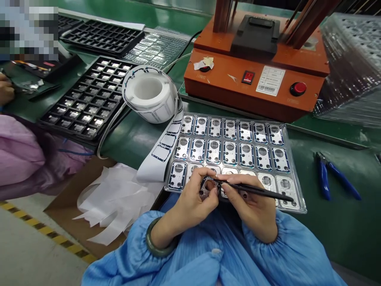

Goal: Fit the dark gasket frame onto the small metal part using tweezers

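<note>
My left hand (193,198) is closed on a small metal part (208,186), held just above the near edge of a clear tray (300,206). My right hand (253,208) grips black tweezers (262,191) whose tips rest on that part. The tray holds rows of similar silver parts (230,153), several with blue-edged labels on them. A white roll of labels (150,93) stands left of the tray, its strip trailing down towards my hands.
An orange press machine (256,63) stands behind the tray. Black trays of parts (86,103) lie to the left, blue pliers (324,174) to the right, stacked clear trays (354,67) far right. Peeled white backing paper (116,202) fills a cardboard box. Another person's hand (6,89) shows at far left.
</note>
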Demonstrator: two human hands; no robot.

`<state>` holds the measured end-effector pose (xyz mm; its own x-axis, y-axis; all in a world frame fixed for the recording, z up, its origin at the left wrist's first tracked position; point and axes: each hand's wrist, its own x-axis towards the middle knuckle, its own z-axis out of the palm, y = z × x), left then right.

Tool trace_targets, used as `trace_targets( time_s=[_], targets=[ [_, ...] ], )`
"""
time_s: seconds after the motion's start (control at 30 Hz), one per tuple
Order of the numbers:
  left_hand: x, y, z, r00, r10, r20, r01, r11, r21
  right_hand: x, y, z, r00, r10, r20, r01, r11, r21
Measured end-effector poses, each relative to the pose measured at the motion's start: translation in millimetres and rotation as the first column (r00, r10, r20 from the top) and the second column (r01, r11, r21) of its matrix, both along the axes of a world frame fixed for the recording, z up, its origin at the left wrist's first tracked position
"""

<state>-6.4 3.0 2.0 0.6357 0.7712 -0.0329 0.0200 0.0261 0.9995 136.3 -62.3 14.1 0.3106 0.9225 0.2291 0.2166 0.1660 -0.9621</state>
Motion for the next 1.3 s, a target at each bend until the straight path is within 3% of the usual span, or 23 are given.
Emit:
trace_targets(
  time_s=[0.23,0.7,0.87,1.0,1.13,1.3],
  targets=[
    [0.2,0.5,3.9,0.998,-0.055,0.009,0.056,0.991,-0.122,1.5,4.6,2.3,0.995,-0.060,-0.076,0.056,0.997,-0.046],
    [0.5,2.9,6.7,0.999,-0.046,0.028,0.049,0.988,-0.144,4.6,8.7,6.1,0.970,0.025,-0.240,-0.062,0.988,-0.144],
    [2.0,3.0,9.0,1.000,-0.020,-0.003,0.019,0.978,-0.207,3.5,4.8,5.1,0.954,0.040,-0.296,-0.064,0.995,-0.071],
    [0.1,4.6,10.8,1.000,-0.011,0.023,0.016,0.979,-0.203,5.0,2.6,4.0,0.967,0.117,-0.225,-0.122,0.993,-0.007],
    [-5.0,8.1,9.7,0.982,-0.028,0.186,0.079,0.958,-0.276,8.0,2.5,4.3,0.983,0.167,-0.075,-0.163,0.985,0.056],
    [-7.7,9.9,4.5,0.962,-0.046,0.271,0.129,0.945,-0.299,8.9,2.6,3.8,0.990,0.138,0.009,-0.139,0.985,0.100]
  ],
)
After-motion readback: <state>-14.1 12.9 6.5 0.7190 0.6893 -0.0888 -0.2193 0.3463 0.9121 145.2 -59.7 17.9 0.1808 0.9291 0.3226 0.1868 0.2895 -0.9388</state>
